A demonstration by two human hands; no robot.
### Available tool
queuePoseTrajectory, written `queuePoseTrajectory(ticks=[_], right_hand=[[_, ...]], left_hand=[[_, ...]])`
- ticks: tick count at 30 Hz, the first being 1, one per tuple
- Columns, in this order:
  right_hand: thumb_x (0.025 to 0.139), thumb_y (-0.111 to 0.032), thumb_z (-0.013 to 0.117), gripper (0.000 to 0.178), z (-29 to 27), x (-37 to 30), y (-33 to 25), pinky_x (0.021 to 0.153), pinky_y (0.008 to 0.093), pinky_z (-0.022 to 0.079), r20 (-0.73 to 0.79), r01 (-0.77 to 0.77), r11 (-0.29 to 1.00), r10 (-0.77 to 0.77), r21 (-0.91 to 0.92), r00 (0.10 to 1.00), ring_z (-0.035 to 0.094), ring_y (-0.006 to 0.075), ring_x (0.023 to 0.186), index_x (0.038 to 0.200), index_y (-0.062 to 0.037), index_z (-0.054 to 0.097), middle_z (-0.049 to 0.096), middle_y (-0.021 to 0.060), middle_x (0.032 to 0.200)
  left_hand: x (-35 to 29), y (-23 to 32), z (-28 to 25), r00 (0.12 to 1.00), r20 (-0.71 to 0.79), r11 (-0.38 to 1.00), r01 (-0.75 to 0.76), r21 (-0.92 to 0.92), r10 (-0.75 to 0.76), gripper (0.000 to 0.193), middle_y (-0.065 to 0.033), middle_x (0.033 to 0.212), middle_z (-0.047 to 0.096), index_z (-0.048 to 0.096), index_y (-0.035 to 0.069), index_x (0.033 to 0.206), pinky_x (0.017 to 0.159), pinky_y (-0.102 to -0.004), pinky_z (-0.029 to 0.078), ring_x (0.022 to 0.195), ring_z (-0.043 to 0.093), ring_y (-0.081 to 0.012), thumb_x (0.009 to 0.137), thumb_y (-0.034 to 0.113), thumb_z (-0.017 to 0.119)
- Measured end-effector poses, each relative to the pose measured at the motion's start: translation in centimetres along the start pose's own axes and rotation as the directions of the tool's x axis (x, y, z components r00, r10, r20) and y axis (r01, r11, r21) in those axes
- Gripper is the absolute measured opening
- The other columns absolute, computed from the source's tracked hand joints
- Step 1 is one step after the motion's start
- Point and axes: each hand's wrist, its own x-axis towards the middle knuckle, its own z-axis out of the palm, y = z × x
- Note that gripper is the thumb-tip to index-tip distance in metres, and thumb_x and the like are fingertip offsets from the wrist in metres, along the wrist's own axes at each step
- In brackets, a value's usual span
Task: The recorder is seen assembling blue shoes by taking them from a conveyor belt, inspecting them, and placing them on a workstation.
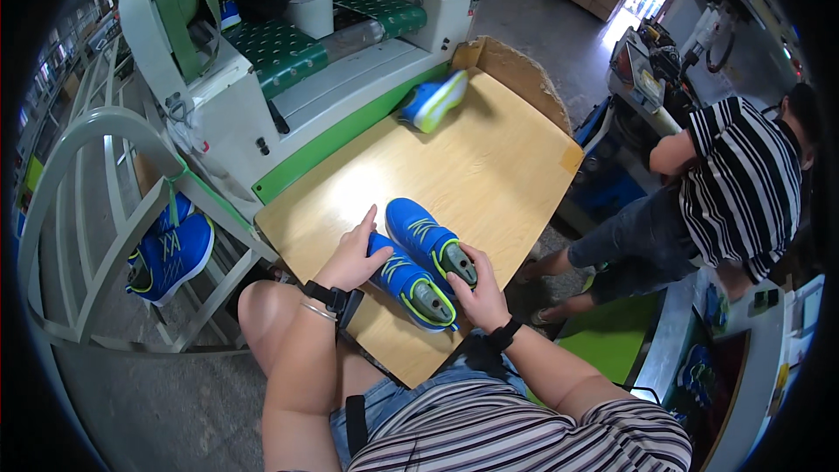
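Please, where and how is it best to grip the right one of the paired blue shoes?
Grip the right shoe probably by its heel, thumb opposite fingers, from the near right: its toe points away from the person, and the heel end, with a grey insert showing, lies beside the right hand.

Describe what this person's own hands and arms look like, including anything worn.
The left hand and right hand are gloveless. On the left wrist: a black strap with a dark boxy piece, plus a thin pale bangle. On the right: a black band. The right sleeve is short and striped.
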Motion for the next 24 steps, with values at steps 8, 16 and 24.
queuePoseTrajectory(ticks=[8,16,24], right_hand=[[0.093,-0.017,0.066,0.053,-0.2,0.0,-0.1,0.106,0.036,0.041,0.002,-0.011,1.0,0.011,0.008,1.0,0.053,0.0296,0.123,0.139,-0.0001,0.045,0.053,0.0182,0.128],[0.097,-0.02,0.061,0.047,-1.0,0.2,0.3,0.102,0.0395,0.043,0.051,0.038,0.997,-0.041,0.068,0.998,0.054,0.0335,0.12,0.136,0.0009,0.046,0.056,0.0206,0.127],[0.106,-0.027,0.045,0.039,-4.5,8.8,1.1,0.099,0.0358,0.046,0.23,-0.105,0.991,0.084,0.082,0.97,0.064,0.0266,0.108,0.113,0.0044,0.067,0.07,0.0171,0.108]], left_hand=[[-0.1,0.8,-0.3,0.999,0.003,0.999,0.032,-0.017,-0.032,0.086,-0.0313,0.134,0.055,0.024,0.003,0.156,0.108,-0.0444,0.041,0.124,0.053,-0.0423,0.089,0.03,0.071],[-0.2,0.7,-0.2,1.0,0.009,1.0,0.027,0.012,-0.027,0.084,-0.0307,0.133,0.055,0.026,0.003,0.155,0.108,-0.0449,0.041,0.124,0.052,-0.0423,0.089,0.03,0.07],[-0.3,0.8,-0.8,0.998,0.03,0.998,0.064,-0.004,-0.064,0.084,-0.0295,0.132,0.056,0.026,0.003,0.155,0.108,-0.0453,0.04,0.123,0.052,-0.0424,0.089,0.03,0.071]])
